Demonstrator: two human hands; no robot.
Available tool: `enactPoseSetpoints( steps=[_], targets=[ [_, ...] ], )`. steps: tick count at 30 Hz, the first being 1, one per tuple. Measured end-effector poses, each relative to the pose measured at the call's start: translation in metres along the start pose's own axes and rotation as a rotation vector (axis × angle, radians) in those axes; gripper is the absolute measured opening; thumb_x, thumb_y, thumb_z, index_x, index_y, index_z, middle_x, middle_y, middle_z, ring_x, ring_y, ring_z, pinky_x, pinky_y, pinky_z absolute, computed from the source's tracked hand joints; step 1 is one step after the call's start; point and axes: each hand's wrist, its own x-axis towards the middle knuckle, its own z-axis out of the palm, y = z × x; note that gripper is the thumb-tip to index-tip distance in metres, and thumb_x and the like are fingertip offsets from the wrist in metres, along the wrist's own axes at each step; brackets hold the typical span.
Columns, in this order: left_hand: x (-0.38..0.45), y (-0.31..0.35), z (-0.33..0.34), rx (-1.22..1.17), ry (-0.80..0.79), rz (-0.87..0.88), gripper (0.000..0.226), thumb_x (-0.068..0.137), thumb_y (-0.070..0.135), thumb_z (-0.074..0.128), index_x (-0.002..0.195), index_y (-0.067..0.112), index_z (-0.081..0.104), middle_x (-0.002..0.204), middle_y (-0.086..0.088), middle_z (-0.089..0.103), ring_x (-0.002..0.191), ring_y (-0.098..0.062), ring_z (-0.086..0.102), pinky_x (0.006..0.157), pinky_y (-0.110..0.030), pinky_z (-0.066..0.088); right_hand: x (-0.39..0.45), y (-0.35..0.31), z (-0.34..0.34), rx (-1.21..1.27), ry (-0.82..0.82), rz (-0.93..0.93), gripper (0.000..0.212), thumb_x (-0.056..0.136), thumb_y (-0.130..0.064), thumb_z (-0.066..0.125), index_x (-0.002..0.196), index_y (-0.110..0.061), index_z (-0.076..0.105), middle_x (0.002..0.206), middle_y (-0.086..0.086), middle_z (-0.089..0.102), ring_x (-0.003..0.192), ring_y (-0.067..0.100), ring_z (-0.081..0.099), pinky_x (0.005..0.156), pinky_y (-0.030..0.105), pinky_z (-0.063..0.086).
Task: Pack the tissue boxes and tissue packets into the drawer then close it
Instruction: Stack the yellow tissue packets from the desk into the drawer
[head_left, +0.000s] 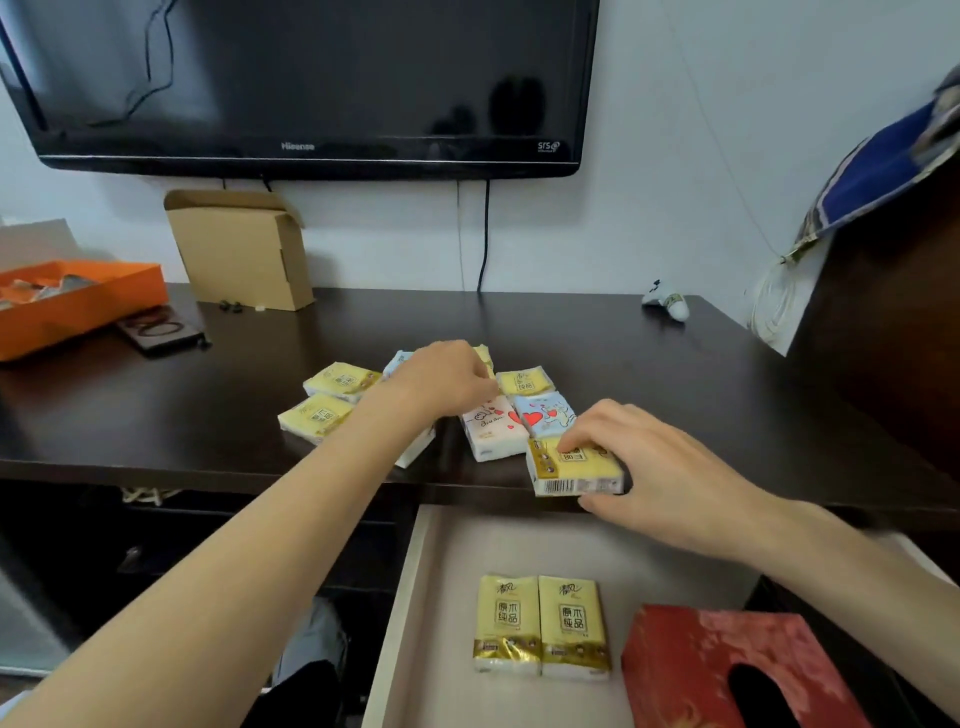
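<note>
While the right hand (670, 483) is pinching a yellow plastic tissue packet (574, 467) at the dark desk's (156, 415) front edge, the left hand (441, 379) is curling over central packets; the beige open drawer (452, 561), lower right, is lying mostly bare.

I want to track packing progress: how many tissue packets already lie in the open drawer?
2: two yellow packets side by side on the drawer floor, the left packet touching the right packet, beside the red tissue box. None seems hidden.
</note>
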Motion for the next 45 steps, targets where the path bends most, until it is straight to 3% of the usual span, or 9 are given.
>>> enactPoseSetpoints(
  steps=[7, 11, 18, 23, 29, 34, 38, 41, 45],
  targets=[
    [0.037, 0.010, 0.017, 0.159, 0.067, -0.075, 0.037, 0.080, 0.059, 0.063, 0.085, 0.022, 0.058, 0.086, 0.000, 0.065, 0.082, -0.024, 0.061, 0.066, -0.035, 0.047, -0.014, 0.020, -0.007, 0.030, 0.031, 0.086, 0.029, 0.085, -0.046, 0.073, 0.108, -0.046, 0.056, 0.116, -0.025, 0.049, 0.101, 0.002, 0.057, 0.079, 0.025, 0.048],
    [0.041, 0.015, 0.019, 0.128, 0.034, -0.068, 0.036, 0.080, 0.047, 0.071, 0.097, 0.018, 0.059, 0.095, -0.002, 0.065, 0.085, -0.024, 0.059, 0.065, -0.035, 0.043, -0.019, 0.029, -0.010, 0.063, 0.060, 0.144, 0.036, 0.082, -0.047, 0.077, 0.112, -0.045, 0.057, 0.116, -0.025, 0.049, 0.103, -0.002, 0.053, 0.078, 0.024, 0.047],
    [0.006, 0.036, -0.015, -0.091, 0.261, 0.050, 0.022, 0.078, 0.035, 0.071, 0.093, 0.020, 0.066, 0.105, -0.002, 0.058, 0.091, -0.026, 0.059, 0.078, -0.039, 0.052, -0.025, 0.041, -0.006, 0.053, 0.214, 0.340, 0.042, 0.079, -0.049, 0.067, 0.119, -0.048, 0.051, 0.120, -0.026, 0.047, 0.111, 0.003, 0.047, 0.074, 0.035, 0.045],
    [-0.047, 0.087, -0.002, -0.212, 0.089, 0.182, 0.019, 0.069, 0.042, 0.072, 0.074, 0.026, 0.063, 0.087, 0.011, 0.060, 0.075, -0.005, 0.054, 0.054, -0.020, 0.032, -0.022, 0.055, -0.012, -0.088, 0.187, 0.479, 0.057, 0.081, -0.052, 0.062, 0.134, -0.038, 0.050, 0.131, -0.012, 0.046, 0.113, 0.014, 0.053, 0.071, 0.037, 0.042],
    [-0.058, 0.129, 0.048, -0.074, 0.020, 0.319, 0.032, 0.078, 0.049, 0.068, 0.086, 0.019, 0.065, 0.100, 0.000, 0.057, 0.092, -0.023, 0.058, 0.070, -0.032, 0.040, -0.045, 0.076, -0.018, -0.156, 0.095, 0.547, 0.059, 0.083, -0.063, 0.055, 0.135, -0.037, 0.053, 0.134, -0.008, 0.049, 0.115, 0.020, 0.056, 0.074, 0.038, 0.041],
    [-0.049, 0.131, 0.049, -0.018, -0.039, 0.333, 0.055, 0.070, 0.071, 0.068, 0.090, 0.020, 0.066, 0.095, 0.003, 0.057, 0.089, -0.020, 0.054, 0.070, -0.034, 0.043, -0.059, 0.085, -0.036, -0.080, -0.095, 0.500, 0.091, 0.074, -0.079, 0.057, 0.152, -0.034, 0.043, 0.147, -0.015, 0.037, 0.115, 0.013, 0.052, 0.089, 0.042, 0.050],
    [-0.054, 0.118, 0.042, -0.025, -0.099, 0.363, 0.049, 0.070, 0.057, 0.078, 0.105, 0.026, 0.064, 0.097, 0.007, 0.052, 0.089, -0.015, 0.046, 0.069, -0.030, 0.035, -0.062, 0.086, -0.051, -0.020, -0.211, 0.440, 0.078, 0.080, -0.058, 0.073, 0.145, -0.019, 0.053, 0.150, -0.005, 0.040, 0.119, 0.018, 0.053, 0.101, 0.041, 0.047],
    [-0.059, 0.113, 0.038, -0.038, -0.103, 0.416, 0.046, 0.075, 0.044, 0.082, 0.112, 0.024, 0.065, 0.099, 0.004, 0.053, 0.090, -0.017, 0.047, 0.070, -0.030, 0.034, -0.061, 0.088, -0.056, 0.052, -0.166, 0.410, 0.058, 0.083, -0.032, 0.081, 0.135, -0.014, 0.061, 0.128, 0.001, 0.056, 0.096, 0.012, 0.057, 0.087, 0.031, 0.048],
    [-0.069, 0.113, 0.036, -0.085, -0.090, 0.417, 0.056, 0.074, 0.040, 0.084, 0.119, 0.022, 0.058, 0.108, 0.002, 0.052, 0.095, -0.018, 0.051, 0.076, -0.032, 0.039, -0.062, 0.092, -0.051, 0.162, -0.048, 0.387, 0.077, 0.077, -0.023, 0.087, 0.147, -0.023, 0.053, 0.101, -0.019, 0.055, 0.083, -0.004, 0.058, 0.069, 0.007, 0.041]
  ],
)
